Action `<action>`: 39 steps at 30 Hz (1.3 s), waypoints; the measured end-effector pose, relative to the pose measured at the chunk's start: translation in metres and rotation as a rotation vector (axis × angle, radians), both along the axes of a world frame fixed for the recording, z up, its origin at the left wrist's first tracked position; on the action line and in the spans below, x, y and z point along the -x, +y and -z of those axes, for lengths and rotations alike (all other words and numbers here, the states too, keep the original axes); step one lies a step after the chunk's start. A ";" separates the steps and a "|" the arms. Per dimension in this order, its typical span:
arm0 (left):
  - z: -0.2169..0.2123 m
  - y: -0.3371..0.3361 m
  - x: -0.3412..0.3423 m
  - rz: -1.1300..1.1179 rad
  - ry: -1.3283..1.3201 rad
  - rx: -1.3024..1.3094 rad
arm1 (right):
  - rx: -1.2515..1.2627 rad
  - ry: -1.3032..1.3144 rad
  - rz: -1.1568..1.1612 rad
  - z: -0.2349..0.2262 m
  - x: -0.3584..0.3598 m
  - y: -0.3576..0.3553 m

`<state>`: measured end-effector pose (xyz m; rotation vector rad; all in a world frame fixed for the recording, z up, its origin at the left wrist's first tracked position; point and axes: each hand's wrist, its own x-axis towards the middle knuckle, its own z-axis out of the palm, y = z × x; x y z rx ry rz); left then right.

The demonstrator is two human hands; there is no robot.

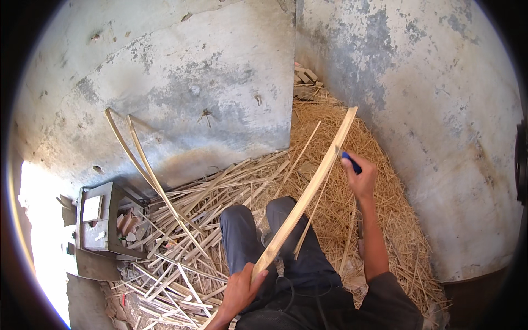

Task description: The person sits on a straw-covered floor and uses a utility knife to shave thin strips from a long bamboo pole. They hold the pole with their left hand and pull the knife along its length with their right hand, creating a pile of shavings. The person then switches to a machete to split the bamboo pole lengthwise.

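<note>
My left hand (241, 289) is closed round the near end of a long, flat, pale wooden strip (300, 206), which slants up and away to the right across my knees. My right hand (362, 175) grips a blue-handled knife (352, 163) beside the strip's far part. Its small blade seems to touch the strip's right edge, though it is hard to make out. A thin sliver (312, 219) hangs along the strip's right side, its lower end loose over my right thigh.
Heaps of split wooden strips (192, 212) cover the floor to the left. Curly shavings (385, 247) lie on the right. Two long strips (144, 165) lean on the worn grey wall (165, 82). A dark wooden box-like stand (113, 220) is at left; another wall (440, 137) rises at right.
</note>
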<state>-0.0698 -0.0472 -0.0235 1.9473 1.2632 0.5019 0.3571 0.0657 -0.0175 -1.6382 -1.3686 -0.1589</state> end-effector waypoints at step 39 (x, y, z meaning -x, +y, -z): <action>-0.022 0.042 -0.060 -0.100 -0.050 -0.098 | 0.136 1.065 -0.427 0.000 0.098 -0.038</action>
